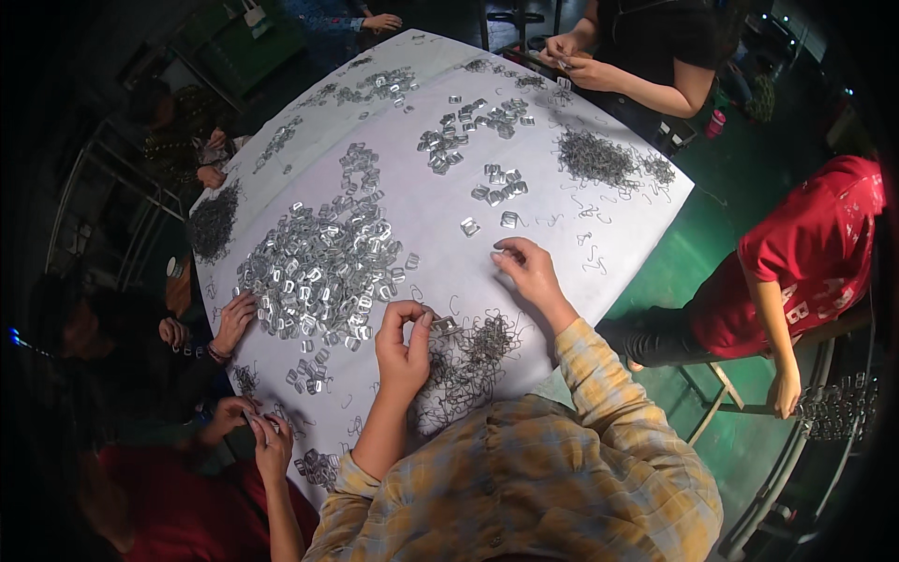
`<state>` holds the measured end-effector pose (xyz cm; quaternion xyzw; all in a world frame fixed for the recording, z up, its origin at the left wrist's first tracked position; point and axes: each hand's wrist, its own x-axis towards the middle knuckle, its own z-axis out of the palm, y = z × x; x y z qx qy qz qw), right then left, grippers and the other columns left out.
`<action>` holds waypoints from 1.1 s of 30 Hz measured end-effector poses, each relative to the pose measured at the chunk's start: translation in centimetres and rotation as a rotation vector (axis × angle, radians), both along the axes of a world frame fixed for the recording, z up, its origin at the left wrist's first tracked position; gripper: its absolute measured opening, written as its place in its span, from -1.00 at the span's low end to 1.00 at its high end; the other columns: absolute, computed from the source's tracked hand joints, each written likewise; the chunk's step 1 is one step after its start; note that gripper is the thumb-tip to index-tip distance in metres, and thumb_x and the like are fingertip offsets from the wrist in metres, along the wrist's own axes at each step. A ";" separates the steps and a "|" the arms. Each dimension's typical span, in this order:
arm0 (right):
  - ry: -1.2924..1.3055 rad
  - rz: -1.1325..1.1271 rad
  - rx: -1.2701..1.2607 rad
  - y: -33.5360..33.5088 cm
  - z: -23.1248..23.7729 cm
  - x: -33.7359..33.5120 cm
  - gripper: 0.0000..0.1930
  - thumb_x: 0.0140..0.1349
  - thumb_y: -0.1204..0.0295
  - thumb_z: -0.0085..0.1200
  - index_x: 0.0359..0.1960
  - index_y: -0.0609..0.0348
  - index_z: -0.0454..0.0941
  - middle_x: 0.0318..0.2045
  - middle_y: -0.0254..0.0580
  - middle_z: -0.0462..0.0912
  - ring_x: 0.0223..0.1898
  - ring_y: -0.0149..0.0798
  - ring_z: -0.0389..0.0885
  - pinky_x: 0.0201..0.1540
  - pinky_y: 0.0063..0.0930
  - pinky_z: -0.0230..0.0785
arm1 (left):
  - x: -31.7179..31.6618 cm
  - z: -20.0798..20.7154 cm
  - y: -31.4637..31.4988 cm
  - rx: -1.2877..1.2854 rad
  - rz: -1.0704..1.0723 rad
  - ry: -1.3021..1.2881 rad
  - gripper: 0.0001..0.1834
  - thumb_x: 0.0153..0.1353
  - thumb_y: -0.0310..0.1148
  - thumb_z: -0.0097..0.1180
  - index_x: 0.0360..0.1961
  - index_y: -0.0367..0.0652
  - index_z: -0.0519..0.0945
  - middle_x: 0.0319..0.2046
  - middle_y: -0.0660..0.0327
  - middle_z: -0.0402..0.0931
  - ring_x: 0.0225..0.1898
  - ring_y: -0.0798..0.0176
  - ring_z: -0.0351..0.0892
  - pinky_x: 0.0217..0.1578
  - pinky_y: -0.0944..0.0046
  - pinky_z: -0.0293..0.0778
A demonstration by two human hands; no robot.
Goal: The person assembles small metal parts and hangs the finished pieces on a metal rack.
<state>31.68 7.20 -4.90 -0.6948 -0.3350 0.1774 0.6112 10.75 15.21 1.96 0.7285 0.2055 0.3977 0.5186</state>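
Between the thumb and fingers of my left hand (403, 354) is a small flat metal buckle (444, 326), held above a tangled pile of dark wire hooks (459, 375) close to my body. My right hand (532, 273) hovers over the white tabletop farther right, fingers curled and the tips slightly apart, with nothing visible in them. Just beyond it lie two loose buckles, one (470, 227) left of the other (508, 219). A large heap of shiny metal buckles (318, 267) spreads to the left of my hands.
Smaller buckle groups (501, 184) and a dark hook pile (595, 157) lie farther off. Co-workers' hands reach in at the left (234, 323), lower left (270, 440) and far right (576, 64). A person in a red shirt (815, 253) sits at right beside the table edge.
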 end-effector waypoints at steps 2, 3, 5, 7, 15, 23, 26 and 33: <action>-0.371 -0.207 -0.257 1.4 -2.1 3.6 -0.70 0.00 0.36 0.19 -0.24 0.25 0.57 -0.41 -0.03 0.54 -0.32 -0.08 0.49 -0.24 -0.31 0.34 | -0.1 0.3 -0.2 0.027 0.017 0.023 -0.95 0.15 -0.56 0.00 -0.35 -0.29 0.40 -0.49 0.20 0.47 -0.41 0.38 0.43 -0.31 0.40 0.37; -0.373 -0.203 -0.253 2.2 -2.6 4.7 -0.70 0.00 0.36 0.19 -0.24 0.25 0.57 -0.41 -0.03 0.54 -0.32 -0.08 0.49 -0.24 -0.31 0.34 | -0.2 0.3 -0.3 0.029 0.022 0.021 -0.95 0.15 -0.56 0.00 -0.35 -0.29 0.40 -0.49 0.20 0.47 -0.41 0.38 0.43 -0.31 0.40 0.37; -0.659 -0.282 -0.438 3.7 -3.4 6.1 -0.67 -0.03 0.36 0.22 -0.21 0.22 0.57 -0.35 -0.05 0.51 -0.24 -0.04 0.44 -0.18 -0.23 0.30 | -0.2 0.4 -0.6 0.028 0.016 0.049 -0.95 0.15 -0.57 0.00 -0.35 -0.29 0.40 -0.49 0.20 0.47 -0.41 0.38 0.43 -0.32 0.40 0.36; -0.647 -0.260 -0.499 5.0 -3.9 6.7 -0.65 -0.11 0.37 0.27 -0.23 0.20 0.57 -0.30 -0.06 0.50 -0.19 -0.04 0.41 -0.15 -0.21 0.28 | -0.3 0.5 -0.7 0.046 0.029 0.042 -0.95 0.15 -0.56 0.00 -0.36 -0.29 0.40 -0.49 0.20 0.48 -0.40 0.38 0.44 -0.31 0.39 0.37; 0.354 0.189 0.009 4.1 -0.1 5.3 -0.74 -0.02 0.59 0.20 -0.25 0.34 0.49 -0.49 -0.17 0.61 -0.51 -0.30 0.60 -0.46 -0.54 0.43 | 1.3 -0.6 -0.2 -0.011 -0.071 0.120 -0.93 0.15 -0.53 0.04 -0.35 -0.28 0.43 -0.47 0.20 0.51 -0.40 0.37 0.47 -0.31 0.39 0.39; 0.501 0.215 0.217 -0.7 7.6 -1.9 -0.75 0.12 0.59 0.09 -0.15 0.44 0.46 -0.36 -0.07 0.63 -0.35 -0.38 0.62 -0.31 -0.63 0.47 | 6.6 0.1 0.3 -0.019 -0.181 0.094 -0.92 0.15 -0.53 0.07 -0.34 -0.28 0.43 -0.44 0.28 0.47 -0.39 0.48 0.41 -0.34 0.46 0.35; 0.424 0.176 0.251 -1.6 8.0 -2.0 -0.76 0.12 0.60 0.08 -0.16 0.44 0.49 -0.36 -0.12 0.62 -0.33 -0.42 0.59 -0.29 -0.64 0.46 | 7.6 0.3 0.1 -0.001 -0.217 0.079 -0.92 0.14 -0.52 0.07 -0.35 -0.28 0.44 -0.45 0.28 0.48 -0.39 0.47 0.42 -0.33 0.45 0.36; 0.160 0.107 0.147 -3.7 9.3 -1.0 -0.56 0.03 0.67 0.04 0.03 0.30 0.37 -0.44 -0.36 0.48 -0.36 -0.55 0.44 -0.37 -0.76 0.37 | 8.1 0.6 -0.1 0.048 -0.264 0.117 -0.92 0.12 -0.54 0.06 -0.35 -0.29 0.46 -0.46 0.17 0.54 -0.42 0.30 0.52 -0.35 0.35 0.42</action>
